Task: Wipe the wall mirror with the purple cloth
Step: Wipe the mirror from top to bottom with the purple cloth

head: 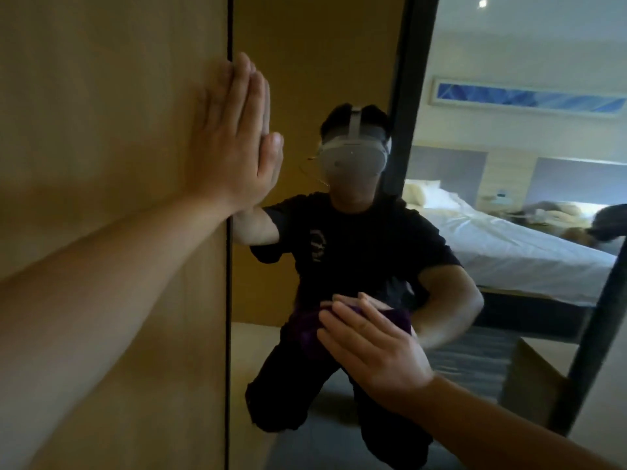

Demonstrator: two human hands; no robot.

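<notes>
The wall mirror (315, 62) fills the middle and right of the head view, with a thin dark frame down its left edge. My right hand (369, 347) presses the purple cloth (305, 330) flat against the lower part of the glass. The cloth is mostly hidden under my palm and fingers. My left hand (230, 137) lies flat, fingers together, on the wooden panel just left of the mirror's edge, holding nothing. The glass reflects a kneeling person in dark clothes.
A wooden wall panel (101, 130) takes up the left side. A dark frame post (590, 334) runs down the right. The reflection shows a bed with white sheets (502, 245), a wall picture (526, 96) and a cardboard box (529, 378) on the carpet.
</notes>
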